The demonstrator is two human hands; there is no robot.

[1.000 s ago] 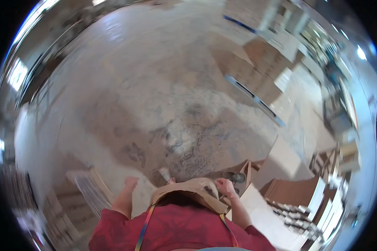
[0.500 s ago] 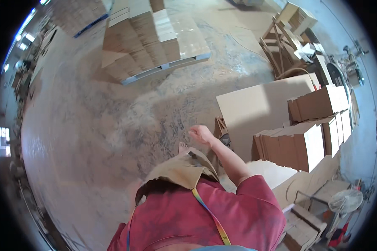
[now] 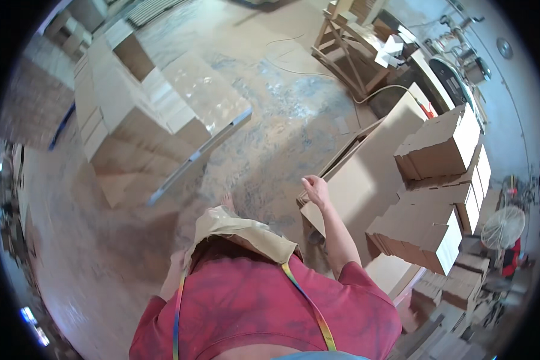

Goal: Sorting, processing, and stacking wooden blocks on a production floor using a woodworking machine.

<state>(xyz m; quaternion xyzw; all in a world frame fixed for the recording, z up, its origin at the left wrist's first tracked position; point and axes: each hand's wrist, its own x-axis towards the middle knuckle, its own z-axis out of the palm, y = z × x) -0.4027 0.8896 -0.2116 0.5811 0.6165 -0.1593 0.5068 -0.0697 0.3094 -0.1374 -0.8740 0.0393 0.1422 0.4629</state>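
My right hand (image 3: 315,191) hangs over the near-left edge of a bench topped with a large tan board (image 3: 375,162). Its fingers are curled in, and nothing shows in them. Whether it touches the board's edge I cannot tell. Down at my left side, my left hand (image 3: 177,261) is only partly seen beside the tan apron (image 3: 237,227), its fingers hidden. Stacks of flat brown pieces (image 3: 411,231) stand on the bench's right side, with another stack (image 3: 432,144) farther along.
At the left, tall brown stacks (image 3: 144,141) stand on a pallet with a blue-grey edge (image 3: 201,153). A wooden frame stand (image 3: 348,57) is beyond the bench. A white fan (image 3: 503,228) stands at the right. Dusty floor (image 3: 270,132) runs between pallet and bench.
My view has turned right and moved forward. The pallet now sits nearer on my left, and the bench comes up alongside my right hand, which was over the floor before.
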